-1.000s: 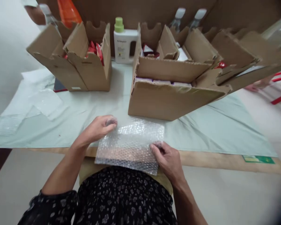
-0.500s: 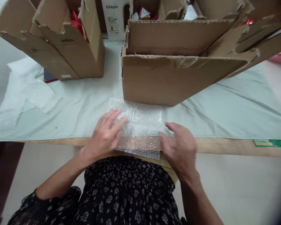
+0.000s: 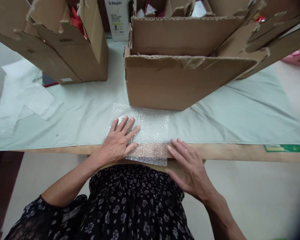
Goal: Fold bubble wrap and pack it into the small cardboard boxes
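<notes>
A clear sheet of bubble wrap [image 3: 152, 130] lies at the table's front edge, its near end hanging over the wood. My left hand [image 3: 120, 138] rests flat on its left part, fingers spread. Beside the sheet's lower right corner is my right hand [image 3: 187, 163], fingers stretched out and apart, holding nothing. Whether its fingertips touch the bubble wrap I cannot tell.
An open cardboard box [image 3: 170, 83] stands just behind the bubble wrap, and another cardboard box [image 3: 90, 63] at the left. More clear wrap [image 3: 22, 90] lies far left. A white bottle [image 3: 118, 23] stands between the boxes. A green card [image 3: 283, 148] lies at the right edge.
My left hand has flattened and spread its fingers on the bubble wrap. The right hand has opened out and moved a little down at the sheet's right edge.
</notes>
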{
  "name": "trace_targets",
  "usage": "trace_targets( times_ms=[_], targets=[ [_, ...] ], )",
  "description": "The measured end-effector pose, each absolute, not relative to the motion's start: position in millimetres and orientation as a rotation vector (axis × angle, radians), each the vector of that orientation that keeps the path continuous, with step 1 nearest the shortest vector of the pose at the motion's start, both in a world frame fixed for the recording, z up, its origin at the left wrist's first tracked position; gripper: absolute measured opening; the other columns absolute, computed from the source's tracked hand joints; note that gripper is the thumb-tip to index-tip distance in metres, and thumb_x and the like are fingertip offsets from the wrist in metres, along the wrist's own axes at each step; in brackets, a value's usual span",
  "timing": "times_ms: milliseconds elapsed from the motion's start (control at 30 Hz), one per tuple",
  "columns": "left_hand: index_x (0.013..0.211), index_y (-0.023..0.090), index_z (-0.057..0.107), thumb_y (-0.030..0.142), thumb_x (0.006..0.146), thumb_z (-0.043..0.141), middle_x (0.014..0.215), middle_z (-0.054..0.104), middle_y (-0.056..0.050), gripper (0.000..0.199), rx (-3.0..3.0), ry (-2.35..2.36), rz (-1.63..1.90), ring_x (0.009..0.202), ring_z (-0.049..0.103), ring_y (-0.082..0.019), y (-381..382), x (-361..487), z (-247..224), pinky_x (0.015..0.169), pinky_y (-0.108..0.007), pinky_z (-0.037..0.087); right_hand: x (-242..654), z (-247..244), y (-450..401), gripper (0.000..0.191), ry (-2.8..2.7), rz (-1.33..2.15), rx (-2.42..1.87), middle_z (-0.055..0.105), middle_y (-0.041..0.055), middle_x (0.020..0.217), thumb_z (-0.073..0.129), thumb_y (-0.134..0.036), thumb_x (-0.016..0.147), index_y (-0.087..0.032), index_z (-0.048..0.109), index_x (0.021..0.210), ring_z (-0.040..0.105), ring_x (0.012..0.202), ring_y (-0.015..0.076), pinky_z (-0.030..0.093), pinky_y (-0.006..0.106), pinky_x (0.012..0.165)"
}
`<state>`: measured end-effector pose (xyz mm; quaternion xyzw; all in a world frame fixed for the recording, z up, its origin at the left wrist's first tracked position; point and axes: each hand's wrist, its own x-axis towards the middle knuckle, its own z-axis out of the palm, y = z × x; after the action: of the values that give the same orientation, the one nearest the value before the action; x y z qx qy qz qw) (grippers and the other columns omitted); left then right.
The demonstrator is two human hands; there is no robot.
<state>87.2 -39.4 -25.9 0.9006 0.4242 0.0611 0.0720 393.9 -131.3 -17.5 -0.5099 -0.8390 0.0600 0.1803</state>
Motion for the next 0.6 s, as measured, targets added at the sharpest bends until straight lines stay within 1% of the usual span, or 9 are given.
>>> trace_targets(
  times_ms=[100,200,300,367,433,467,500,567,600],
  targets=[
    [0.16,0.027,0.038,0.053,0.106,0.052,0.174,0.031,-0.014,0.062,2.653,1.271,0.177,0.163,0.023,-0.04,-38,89,-25,0.131,-0.065,0.013,387,-22,-136,0.053,-2.4,0.095,-1.434,0.047,0.0179,0.164,0.063,-0.024,0.098,-0.019,0.056,0.15,0.043,0.154,0.0351,0.044,0.053,0.114],
    [0.162,0.029,0.037,0.057,0.105,0.052,0.176,0.028,-0.013,0.066,2.573,1.194,0.163,0.164,0.019,-0.039,-38,81,-11,0.132,-0.067,0.013,380,-27,-123,0.039,-2.296,0.096,-1.335,0.058,0.0138,0.156,0.061,-0.01,0.095,-0.022,0.07,0.131,0.048,0.151,0.0317,0.046,0.053,0.115],
    [0.167,0.033,0.028,0.068,0.099,0.055,0.177,0.025,-0.011,0.081,2.46,1.033,0.165,0.165,0.022,-0.036,-42,59,15,0.133,-0.065,0.015,382,-23,-114,0.034,-2.177,0.284,-1.175,0.075,0.0066,0.132,0.053,-0.008,0.098,-0.024,0.075,0.12,0.066,0.133,0.025,0.055,0.048,0.105],
    [0.169,0.033,0.022,0.075,0.09,0.063,0.175,0.03,-0.012,0.099,2.369,0.969,0.177,0.162,0.029,-0.037,-48,40,31,0.133,-0.065,0.02,386,-17,-116,0.035,-2.051,0.484,-1.191,0.081,0.0041,0.117,0.05,-0.011,0.101,-0.025,0.076,0.119,0.075,0.116,0.022,0.06,0.044,0.097],
    [0.169,0.033,0.023,0.074,0.083,0.073,0.17,0.04,-0.013,0.107,2.291,0.957,0.19,0.159,0.036,-0.038,-54,26,39,0.13,-0.063,0.03,388,-11,-122,0.029,-1.85,0.661,-1.329,0.082,0.0038,0.108,0.053,-0.019,0.102,-0.025,0.079,0.115,0.079,0.102,0.0217,0.064,0.041,0.09],
    [0.168,0.032,0.027,0.069,0.084,0.076,0.166,0.047,-0.012,0.104,2.256,0.966,0.207,0.157,0.039,-0.038,-57,22,40,0.129,-0.062,0.035,388,-9,-124,0.026,-1.738,0.714,-1.415,0.083,0.0038,0.103,0.056,-0.025,0.102,-0.025,0.08,0.111,0.079,0.095,0.0218,0.064,0.039,0.086],
    [0.166,0.031,0.032,0.061,0.088,0.076,0.161,0.054,-0.011,0.095,2.219,0.997,0.244,0.155,0.043,-0.036,-59,21,39,0.127,-0.059,0.039,387,-7,-126,0.024,-1.633,0.743,-1.495,0.082,0.0037,0.097,0.059,-0.03,0.101,-0.025,0.081,0.105,0.079,0.088,0.0218,0.065,0.037,0.08],
    [0.155,0.028,0.052,0.044,0.095,0.07,0.144,0.069,-0.009,0.065,2.132,1.138,0.387,0.143,0.059,-0.031,-60,26,33,0.118,-0.051,0.052,383,-5,-125,0.024,-1.473,0.743,-1.612,0.08,0.0031,0.083,0.063,-0.038,0.098,-0.023,0.081,0.094,0.075,0.074,0.0204,0.062,0.033,0.069],
    [0.143,0.026,0.063,0.038,0.096,0.066,0.132,0.076,-0.008,0.049,2.076,1.232,0.473,0.13,0.068,-0.028,-59,31,29,0.11,-0.046,0.057,381,-5,-122,0.026,-1.427,0.739,-1.648,0.077,0.0025,0.078,0.063,-0.04,0.098,-0.022,0.08,0.091,0.072,0.069,0.0192,0.06,0.032,0.065]
  ],
)
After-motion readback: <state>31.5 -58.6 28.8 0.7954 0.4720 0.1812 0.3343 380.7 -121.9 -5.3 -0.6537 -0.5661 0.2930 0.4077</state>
